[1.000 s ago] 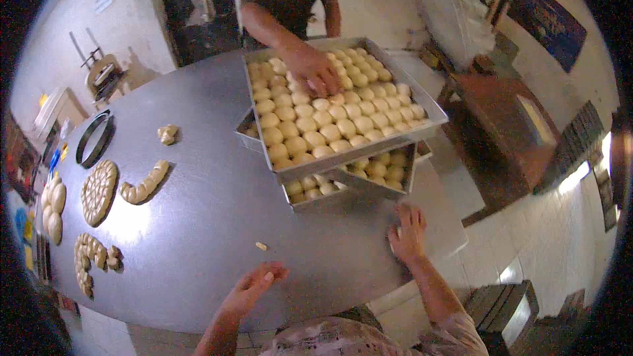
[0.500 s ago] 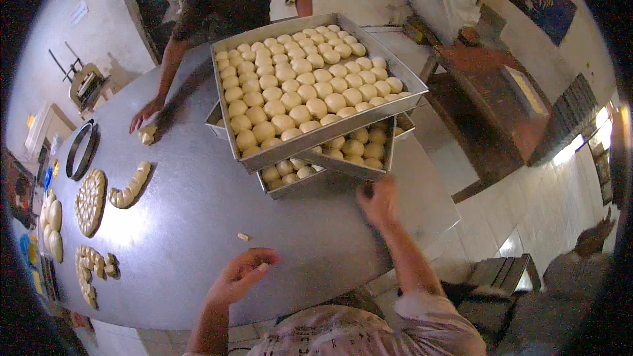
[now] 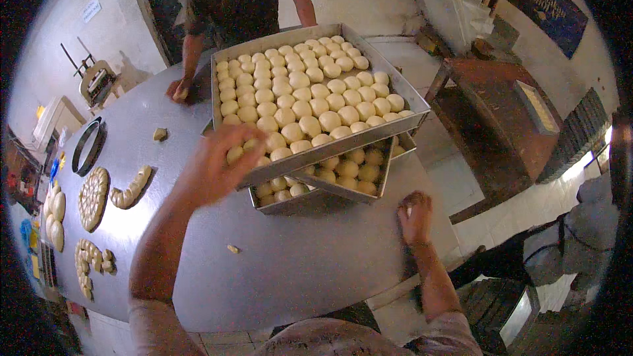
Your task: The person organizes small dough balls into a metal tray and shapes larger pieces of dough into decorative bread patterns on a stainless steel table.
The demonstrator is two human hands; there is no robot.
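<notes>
A large square metal tray [image 3: 330, 153] filled with rows of pale round dough balls [image 3: 308, 125] sits tilted across other trays. My left hand [image 3: 217, 165] reaches over its near left corner, thumb and fingers apart, with dough balls showing in the gap between them. Slight blur hides whether the fingertips touch the dough. On the metal table to the right of the trays, my right hand [image 3: 415, 217] is curled over a small piece of dough, of which only a pale bit shows. A small dough scrap [image 3: 233, 249] lies on the table between my arms.
Under the big tray, a lower tray [image 3: 349, 191] of dough balls sticks out. At left lie a scored dough round [image 3: 93, 199], a curved dough strip [image 3: 132, 188], cut dough pieces [image 3: 86, 260] and a metal ring [image 3: 87, 146]. Across the table, a co-worker's hand [image 3: 178, 91] rests near a dough lump [image 3: 160, 134].
My left hand has risen from the table to the big tray's corner. My right hand has moved right, away from the lower tray. The co-worker's hand has drawn back from the dough lump.
</notes>
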